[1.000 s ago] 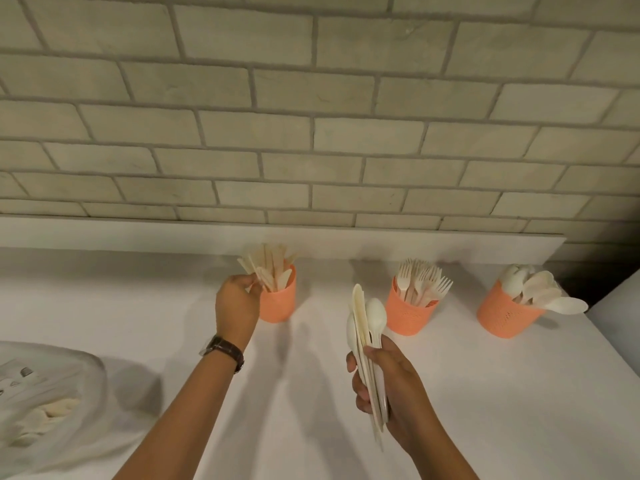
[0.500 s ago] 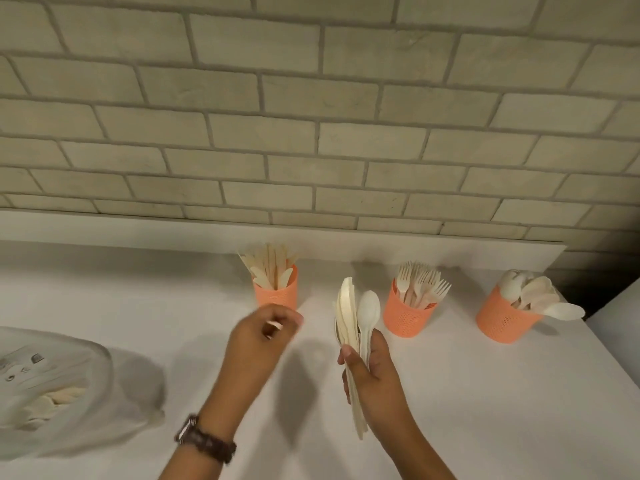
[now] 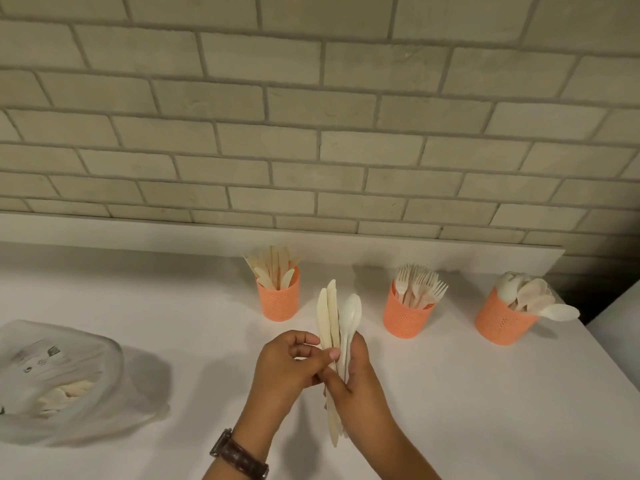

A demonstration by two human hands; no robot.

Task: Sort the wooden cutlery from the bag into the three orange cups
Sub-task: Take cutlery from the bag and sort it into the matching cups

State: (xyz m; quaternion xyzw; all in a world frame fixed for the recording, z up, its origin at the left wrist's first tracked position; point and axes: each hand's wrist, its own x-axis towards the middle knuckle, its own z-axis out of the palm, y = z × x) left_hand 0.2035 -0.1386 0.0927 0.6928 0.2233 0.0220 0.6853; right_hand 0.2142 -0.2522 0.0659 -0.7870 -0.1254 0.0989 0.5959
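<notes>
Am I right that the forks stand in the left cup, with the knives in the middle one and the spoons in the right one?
Not quite: the head view shows the knives in the left cup and the forks in the middle cup. The spoons are in the right cup, as you said.

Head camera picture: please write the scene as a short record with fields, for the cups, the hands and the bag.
left cup: holds knives
middle cup: holds forks
right cup: holds spoons, one leaning far over the rim
right hand: grips a bundle of knives and one spoon, upright
left hand: fingers pinch the bundle's left side; watch on wrist
bag: clear plastic, lying at left on the white counter, some cutlery still inside
</notes>
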